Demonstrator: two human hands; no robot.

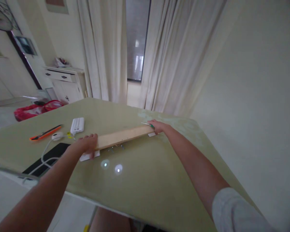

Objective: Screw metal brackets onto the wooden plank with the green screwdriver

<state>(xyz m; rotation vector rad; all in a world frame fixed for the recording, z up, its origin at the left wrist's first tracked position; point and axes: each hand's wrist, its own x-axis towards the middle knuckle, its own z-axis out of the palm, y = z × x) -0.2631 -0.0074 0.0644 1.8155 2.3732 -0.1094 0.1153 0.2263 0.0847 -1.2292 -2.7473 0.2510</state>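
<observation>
A long, pale wooden board (124,135) spans between my hands, just over the green tabletop. Its left end is gripped by my left hand (89,144), thumb at the near edge and fingers over the top. My right hand (157,126) is closed on the right end and also holds a thin screwdriver (147,124) with a green handle, its shaft pointing left. White flat pieces show under both ends, one by the left hand (85,157) and one by the right (151,134). Small metal screws (111,149) are seen below the board's near edge.
On the left of the table (159,180) lie an orange utility knife (45,132), a white power bank (77,125), a round white device (57,136) with a cable, and a black flat item (53,154). A wall (251,96) borders the right side; curtains (106,48) hang behind.
</observation>
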